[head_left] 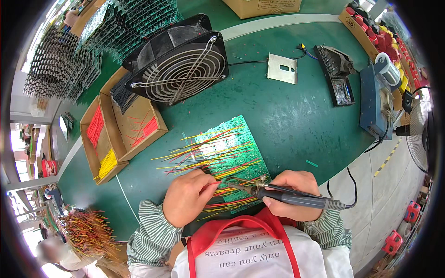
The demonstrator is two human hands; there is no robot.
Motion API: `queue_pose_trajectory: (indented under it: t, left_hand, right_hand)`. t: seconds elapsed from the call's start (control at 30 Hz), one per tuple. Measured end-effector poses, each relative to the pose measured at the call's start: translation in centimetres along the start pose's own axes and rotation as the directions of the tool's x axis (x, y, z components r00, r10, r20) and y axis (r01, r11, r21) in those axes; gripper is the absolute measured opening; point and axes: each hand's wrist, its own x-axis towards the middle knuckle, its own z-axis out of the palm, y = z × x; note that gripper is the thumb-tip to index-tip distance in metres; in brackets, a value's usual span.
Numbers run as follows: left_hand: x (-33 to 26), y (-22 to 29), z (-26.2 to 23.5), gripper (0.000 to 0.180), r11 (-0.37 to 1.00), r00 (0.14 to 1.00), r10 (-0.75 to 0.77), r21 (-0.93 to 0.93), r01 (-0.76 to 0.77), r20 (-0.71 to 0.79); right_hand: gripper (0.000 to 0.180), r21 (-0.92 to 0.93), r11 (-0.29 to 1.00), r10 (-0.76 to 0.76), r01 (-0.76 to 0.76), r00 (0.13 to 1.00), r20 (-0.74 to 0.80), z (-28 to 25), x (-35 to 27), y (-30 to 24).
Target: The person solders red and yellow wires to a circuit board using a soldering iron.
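Green circuit board (229,150) is being steadied under the left hand (185,197), pinching wire (218,184), so the soldering iron (278,194) gripped in the right hand (296,194) is reaching its joints.

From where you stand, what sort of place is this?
Most likely an electronics assembly workshop. The right hand holds a soldering iron over a green circuit board bristling with red and yellow wires, a fume fan stands behind it, and cardboard boxes hold sorted wires.
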Motion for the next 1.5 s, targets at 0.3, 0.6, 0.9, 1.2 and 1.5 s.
queue_pose_trajectory:
  t: [0.3, 0.6, 0.9, 1.2, 1.5]
  left_hand:
    - [-0.6, 0.0, -1.6, 0.008, 0.999, 0.992, -0.053, -0.004, 0.053, -0.118]
    - [-3.0, -3.9, -3.2, 0.007, 0.988, 0.867, -0.15, -0.108, 0.112, -0.476]
    - [-4.2, -6.9, -0.8, 0.012, 0.91, 0.798, -0.332, -0.393, 0.131, -0.503]
    - [-4.7, -4.5, -4.4, 0.011, 0.982, 0.796, -0.005, 0.149, 0.119, -0.605]
    - [0.2, 2.8, -0.6, 0.009, 0.977, 0.979, 0.16, 0.163, -0.138, -0.128]
  right_hand:
    - [0.02, -0.019, 0.999, -0.033, 0.032, 0.998, -0.057, -1.1, -0.4, 0.0]
    - [0.021, -0.025, 1.0, -0.021, 0.018, 0.993, -0.119, -1.6, -0.9, -0.3]
    - [0.021, -0.036, 0.999, 0.018, -0.024, 0.988, -0.155, -1.6, -1.4, -0.5]
    - [0.021, -0.1, 0.995, -0.031, 0.017, 0.99, -0.139, -2.0, -1.5, -0.7]
    - [0.021, -0.09, 0.996, -0.042, 0.03, 0.99, -0.134, -2.3, -2.0, -0.3]
